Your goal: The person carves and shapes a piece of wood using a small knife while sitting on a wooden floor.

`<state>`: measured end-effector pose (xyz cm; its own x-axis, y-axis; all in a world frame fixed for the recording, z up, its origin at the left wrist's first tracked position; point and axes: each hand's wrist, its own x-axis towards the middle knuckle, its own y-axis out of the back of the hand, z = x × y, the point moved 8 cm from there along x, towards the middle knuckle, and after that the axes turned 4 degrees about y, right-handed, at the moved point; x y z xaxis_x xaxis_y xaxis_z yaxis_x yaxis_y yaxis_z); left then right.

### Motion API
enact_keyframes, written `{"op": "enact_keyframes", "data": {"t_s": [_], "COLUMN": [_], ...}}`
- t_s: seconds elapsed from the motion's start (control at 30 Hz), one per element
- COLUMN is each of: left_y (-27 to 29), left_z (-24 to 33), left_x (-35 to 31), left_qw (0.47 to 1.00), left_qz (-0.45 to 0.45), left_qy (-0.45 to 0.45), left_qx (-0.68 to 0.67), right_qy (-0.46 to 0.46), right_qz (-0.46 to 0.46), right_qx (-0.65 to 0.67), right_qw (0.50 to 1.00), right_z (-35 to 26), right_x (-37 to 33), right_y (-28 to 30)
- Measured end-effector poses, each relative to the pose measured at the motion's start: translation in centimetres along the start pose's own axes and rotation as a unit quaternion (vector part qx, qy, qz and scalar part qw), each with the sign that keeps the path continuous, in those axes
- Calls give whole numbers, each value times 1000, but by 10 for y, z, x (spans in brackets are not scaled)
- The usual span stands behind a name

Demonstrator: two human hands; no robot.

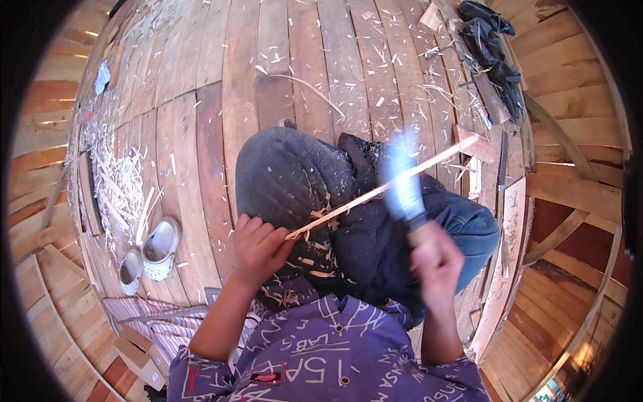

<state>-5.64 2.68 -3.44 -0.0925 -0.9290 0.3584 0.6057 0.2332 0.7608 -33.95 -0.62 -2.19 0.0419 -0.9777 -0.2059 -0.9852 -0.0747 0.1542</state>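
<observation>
My left hand (262,246) is closed on the near end of a long, thin wooden stick (365,197). From there the stick slants up and to the right across my lap, its far end close to a small wood block on the floor. In my right hand (435,258) is the handle of a broad-bladed knife (402,184), smeared by motion. Its pale blade points away from me and crosses the stick's line; whether the two touch I cannot tell. Shavings lie on my dark trousers (288,167).
Wood shavings (124,184) are heaped at the left on the plank floor (174,134). Pale clogs (161,249) stand near a striped cloth (154,325) and a cardboard box (140,358). Black plastic (492,60) lies at far right beside the board wall (569,94).
</observation>
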Motion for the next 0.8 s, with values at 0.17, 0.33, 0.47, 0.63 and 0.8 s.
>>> {"op": "enact_keyframes", "data": {"t_s": [0.17,0.33,0.47,0.63,0.8], "left_y": [-3,1,0,-1,2], "left_z": [3,4,6,6,7], "left_x": [-2,-6,-6,-6,-6], "left_qw": [1000,1000,1000,1000,999], "left_qz": [3,24,20,19,35], "left_qy": [-3,6,4,8,10], "left_qx": [3,8,12,14,12], "right_qy": [98,51,18,-9,-38], "right_qz": [-94,2,-140,-114,106], "right_qx": [-43,-80,-30,-46,75], "right_qw": [990,995,990,992,991], "right_z": [0,-6,-3,3,20], "right_x": [1,16,-9,-19,-11], "right_y": [-12,10,-22,-23,19]}}
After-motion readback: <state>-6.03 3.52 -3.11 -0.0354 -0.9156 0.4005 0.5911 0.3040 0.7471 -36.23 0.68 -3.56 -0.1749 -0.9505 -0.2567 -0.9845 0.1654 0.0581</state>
